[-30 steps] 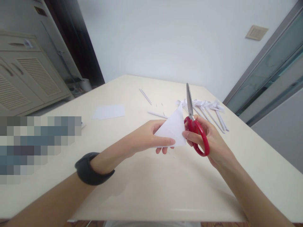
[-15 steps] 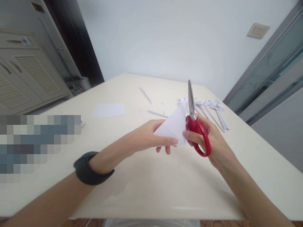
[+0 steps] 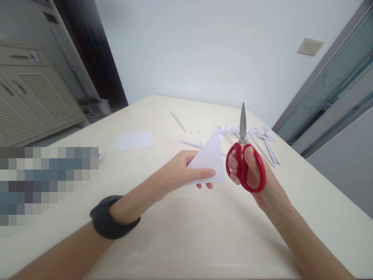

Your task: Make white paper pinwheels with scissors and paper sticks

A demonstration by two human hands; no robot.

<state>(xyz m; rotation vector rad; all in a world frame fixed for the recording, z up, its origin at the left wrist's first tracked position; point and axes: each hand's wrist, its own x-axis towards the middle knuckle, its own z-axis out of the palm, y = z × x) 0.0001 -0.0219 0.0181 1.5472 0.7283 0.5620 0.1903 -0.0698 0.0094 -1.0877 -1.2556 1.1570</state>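
My left hand [image 3: 177,173] pinches a folded white paper triangle [image 3: 210,157] above the cream table [image 3: 186,233], thumb on its lower edge. A black band sits on that wrist. My right hand [image 3: 256,175] grips red-handled scissors [image 3: 246,163], fingers through the loops. The blades are closed and point straight up, just right of the paper and apart from it.
A pile of rolled white paper sticks and folded bits [image 3: 253,136] lies behind the scissors. Two loose paper sticks [image 3: 178,121] and a flat white sheet [image 3: 133,140] lie farther left. A cabinet with louvred doors [image 3: 32,97] stands off the table's left.
The scissors have drawn away to the right of the paper and turned more upright. The paper triangle has shifted slightly left in my left hand.
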